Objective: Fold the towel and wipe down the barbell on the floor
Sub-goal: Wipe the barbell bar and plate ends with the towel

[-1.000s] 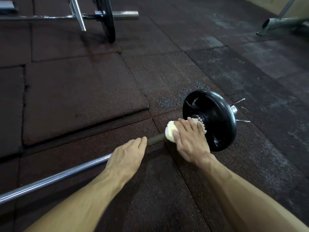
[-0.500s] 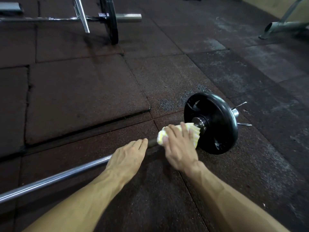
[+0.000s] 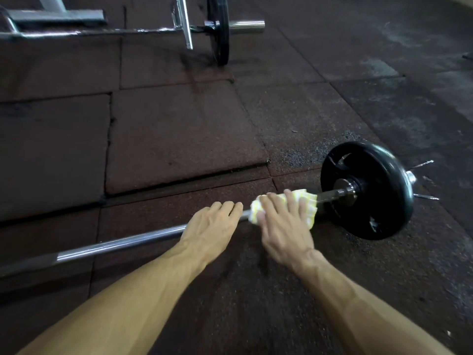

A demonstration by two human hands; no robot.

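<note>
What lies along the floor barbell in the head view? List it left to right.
bare shaft → left hand resting on the bar → right hand pressing the folded towel around the bar → short bare stretch of bar → black weight plate → sleeve end.

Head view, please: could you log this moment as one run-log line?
step: wiping bar | right hand: wraps towel on barbell near plate | left hand: steadies bar
</note>
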